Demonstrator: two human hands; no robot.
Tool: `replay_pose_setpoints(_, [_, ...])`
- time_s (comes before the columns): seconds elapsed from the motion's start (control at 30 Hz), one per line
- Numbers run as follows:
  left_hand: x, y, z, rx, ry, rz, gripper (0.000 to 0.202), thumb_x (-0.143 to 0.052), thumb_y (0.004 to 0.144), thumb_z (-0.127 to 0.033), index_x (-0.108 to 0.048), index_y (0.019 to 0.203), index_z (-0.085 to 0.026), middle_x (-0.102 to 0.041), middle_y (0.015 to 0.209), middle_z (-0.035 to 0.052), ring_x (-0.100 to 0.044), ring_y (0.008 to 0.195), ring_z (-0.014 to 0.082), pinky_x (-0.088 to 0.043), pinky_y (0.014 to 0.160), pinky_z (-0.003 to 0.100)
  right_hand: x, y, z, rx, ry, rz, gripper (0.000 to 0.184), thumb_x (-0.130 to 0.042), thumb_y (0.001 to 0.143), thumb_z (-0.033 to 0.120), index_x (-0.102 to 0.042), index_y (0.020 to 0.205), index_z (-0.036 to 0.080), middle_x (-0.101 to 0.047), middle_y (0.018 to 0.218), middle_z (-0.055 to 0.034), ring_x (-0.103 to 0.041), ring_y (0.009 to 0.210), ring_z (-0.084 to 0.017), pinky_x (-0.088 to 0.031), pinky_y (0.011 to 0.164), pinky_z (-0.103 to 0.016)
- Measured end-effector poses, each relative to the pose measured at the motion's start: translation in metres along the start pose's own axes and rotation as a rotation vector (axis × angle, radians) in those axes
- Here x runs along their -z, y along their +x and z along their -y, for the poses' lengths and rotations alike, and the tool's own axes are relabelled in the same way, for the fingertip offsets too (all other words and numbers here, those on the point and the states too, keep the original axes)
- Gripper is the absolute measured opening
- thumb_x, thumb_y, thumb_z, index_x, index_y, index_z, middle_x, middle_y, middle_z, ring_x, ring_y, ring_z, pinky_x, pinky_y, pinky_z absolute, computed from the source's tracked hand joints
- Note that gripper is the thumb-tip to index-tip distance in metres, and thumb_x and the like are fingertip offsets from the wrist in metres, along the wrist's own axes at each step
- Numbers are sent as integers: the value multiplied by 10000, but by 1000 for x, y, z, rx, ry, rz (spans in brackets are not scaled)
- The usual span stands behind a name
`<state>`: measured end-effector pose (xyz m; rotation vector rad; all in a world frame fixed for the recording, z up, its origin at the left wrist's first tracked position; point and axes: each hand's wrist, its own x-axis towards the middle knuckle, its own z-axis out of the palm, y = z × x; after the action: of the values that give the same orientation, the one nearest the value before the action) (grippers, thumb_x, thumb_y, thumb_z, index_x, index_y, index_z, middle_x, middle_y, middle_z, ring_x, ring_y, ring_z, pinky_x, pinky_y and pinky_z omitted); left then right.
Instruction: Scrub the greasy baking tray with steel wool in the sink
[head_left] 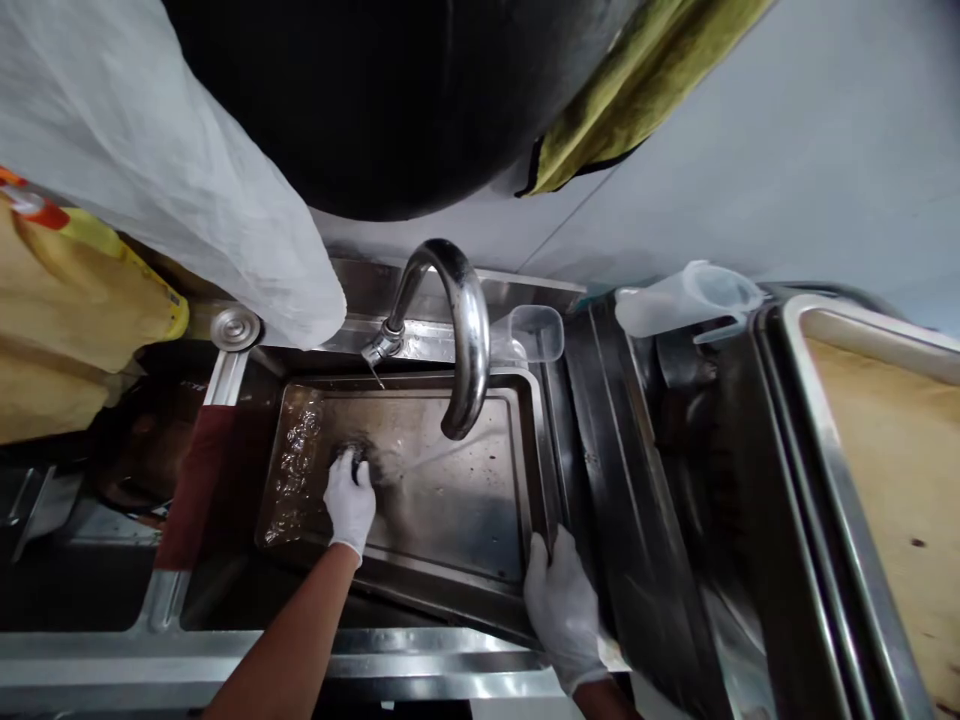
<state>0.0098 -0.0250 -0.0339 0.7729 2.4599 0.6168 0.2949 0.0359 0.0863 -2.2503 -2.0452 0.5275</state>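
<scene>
A metal baking tray (450, 515) lies tilted in the sink, with water pooled at its left end. My left hand (350, 505), in a white glove, presses a dark scouring pad (361, 455) against the tray's surface; the fingers partly cover the pad. At the tray's near right corner, my right hand (562, 605), gloved too, grips the rim with the thumb over the inner edge. Above the tray curves a chrome faucet (471, 340), and a thin stream of water runs from it toward the left hand.
Stacked trays (817, 400) stand at the right, beside a clear plastic jug (690, 297). A clear container (536, 333) sits behind the faucet. Overhead hang a large black vessel (390, 110) and a yellow cloth (622, 95). A metal divider (169, 600) borders the sink's left side.
</scene>
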Motion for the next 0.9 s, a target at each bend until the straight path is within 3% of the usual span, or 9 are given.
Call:
replay_pose_setpoints(0.1, [5, 5, 22, 47, 101, 98, 563, -336, 1020, -246, -425, 1560, -110, -454, 1608, 193, -422, 1506, 314, -417, 1225, 497, -1, 1, -1, -30, 31, 31, 627, -311, 982, 530, -543, 1337, 68, -670, 1303, -250, -685, 1165, -384, -551, 1015, -511])
replay_pose_setpoints(0.2, [10, -1, 25, -342, 170, 332, 748, -328, 888, 8, -360, 1608, -191, -235, 1737, 95, -352, 1557, 230, -405, 1243, 369, 0, 2, 0, -6, 6, 9, 636, -308, 982, 535, -550, 1315, 51, -668, 1292, -271, -681, 1162, -396, -551, 1010, -512])
replay_pose_setpoints(0.3, [14, 13, 12, -637, 179, 496, 730, -336, 885, 21, -463, 1554, -242, -301, 1715, 71, -423, 1512, 202, -442, 1209, 335, 3, 2, 2, -29, 4, 30, 577, -330, 981, 531, -556, 1289, 99, -694, 1247, -238, -698, 1118, -384, -561, 969, -500])
replay_pose_setpoints(0.4, [9, 40, -13, -599, 62, 329, 450, -421, 988, -181, -650, 1372, -227, -605, 1468, 90, -565, 1344, 209, -460, 1191, 369, 6, 3, 6, -87, 11, 75, 542, -334, 978, 522, -543, 1303, 142, -713, 1227, -207, -714, 1080, -375, -565, 935, -501])
replay_pose_setpoints(0.5, [-1, 50, -31, -416, 55, 118, 379, -460, 996, -273, -697, 1289, -233, -707, 1300, 89, -607, 1255, 246, -460, 1173, 472, 7, 3, 7, -79, 12, 56, 553, -339, 971, 527, -551, 1299, 136, -724, 1216, -208, -723, 1066, -371, -573, 915, -494])
replay_pose_setpoints(0.6, [-1, 44, -18, -684, 179, 276, 524, -455, 959, -180, -567, 1466, -252, -574, 1533, 84, -418, 1505, 272, -295, 1282, 540, 6, 3, 7, -87, -10, 59, 565, -332, 967, 539, -555, 1293, 135, -736, 1190, -202, -733, 1040, -367, -590, 866, -485])
replay_pose_setpoints(0.7, [15, 58, 21, -1026, 310, 548, 739, -389, 881, -11, -405, 1588, -226, -355, 1692, 73, -171, 1620, 224, -178, 1341, 464, 6, 3, 6, -92, -62, 70, 595, -302, 975, 534, -544, 1311, 107, -729, 1192, -226, -738, 1027, -376, -599, 856, -491])
replay_pose_setpoints(0.8, [33, 104, 48, -987, 413, 596, 756, -263, 877, 54, -442, 1566, -201, -350, 1689, 73, -188, 1609, 178, -221, 1332, 400, 5, 4, 6, -88, -74, 75, 620, -276, 978, 534, -539, 1304, 77, -711, 1212, -248, -726, 1063, -402, -595, 897, -516])
replay_pose_setpoints(0.9, [36, 147, 22, -858, 393, 540, 707, -229, 893, 50, -534, 1493, -164, -422, 1652, 82, -284, 1578, 147, -295, 1300, 336, 5, 5, 6, -116, -46, 75, 635, -278, 972, 547, -535, 1306, 72, -695, 1240, -261, -709, 1107, -422, -585, 947, -540])
